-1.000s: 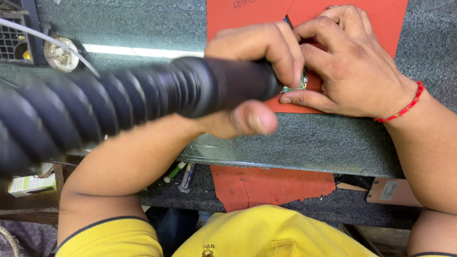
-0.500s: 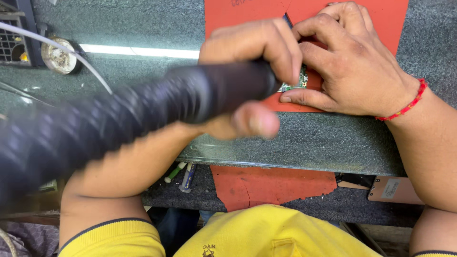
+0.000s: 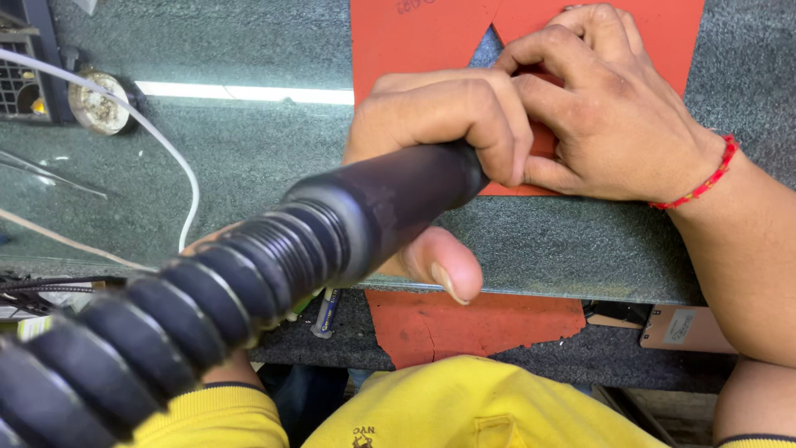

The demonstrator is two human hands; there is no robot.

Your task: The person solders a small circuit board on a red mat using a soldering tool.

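My left hand (image 3: 439, 124) grips the black handle of a tool (image 3: 390, 207) whose thick ribbed black hose (image 3: 157, 332) runs toward the camera at lower left. The tool's tip is hidden behind my fingers. My right hand (image 3: 613, 108), with a red thread bracelet (image 3: 705, 178) at the wrist, rests palm down on a red mat (image 3: 414, 41) and touches my left hand's fingers. Whatever lies under the two hands is covered.
A dark green worktop (image 3: 249, 158) with a glass sheet lies beneath. At far left sit a round metal tin (image 3: 98, 104), a white cable (image 3: 166, 158) and a black device (image 3: 25, 66). A torn red sheet (image 3: 473, 323) and pens (image 3: 327, 311) lie on a lower shelf.
The tool's hose has swung down and toward the lower left. A small green part seen earlier between my hands is now covered. Both hands stay in place.
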